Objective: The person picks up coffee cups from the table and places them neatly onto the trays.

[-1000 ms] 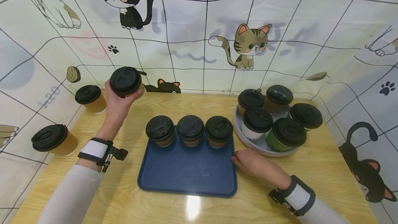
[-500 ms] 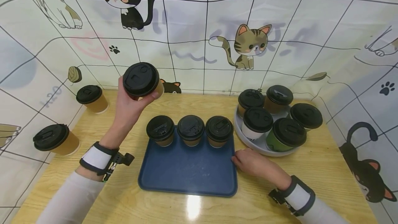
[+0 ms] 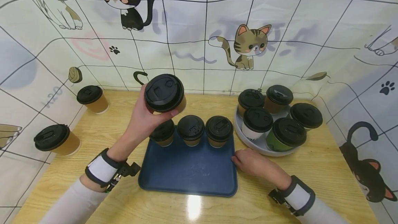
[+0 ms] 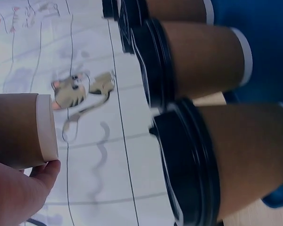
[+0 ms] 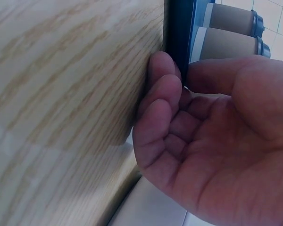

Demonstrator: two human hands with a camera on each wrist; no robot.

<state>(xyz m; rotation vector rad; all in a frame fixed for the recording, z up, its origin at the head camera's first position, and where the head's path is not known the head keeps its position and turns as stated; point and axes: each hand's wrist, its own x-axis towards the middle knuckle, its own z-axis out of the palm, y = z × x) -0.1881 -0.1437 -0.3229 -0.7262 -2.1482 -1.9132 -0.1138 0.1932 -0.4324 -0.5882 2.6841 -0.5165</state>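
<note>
My left hand [image 3: 144,120] grips a brown paper coffee cup [image 3: 181,108] with a black lid, raised off the table over the tray's far left corner. In the left wrist view the lower part of this held cup [image 4: 16,132] shows, with fingers round it. Three similar lidded cups [image 3: 191,130] stand in a row along the far edge of the blue tray [image 3: 186,172]; the held cup partly hides the left one. My right hand [image 3: 253,163] pinches the tray's right edge, thumb at the rim and fingers curled, as the right wrist view [image 5: 198,122] shows.
A round grey plate [image 3: 248,142] at the right bears several lidded cups, among them a white cup [image 3: 252,132] and a green cup [image 3: 280,142]. Two brown cups [image 3: 96,104] stand at the table's left side. A cat-patterned cloth [image 3: 186,20] hangs behind the table.
My left hand has carried the cup rightward from the table's far left, and lately down and nearer to the tray. My right hand has stayed at the tray's edge.
</note>
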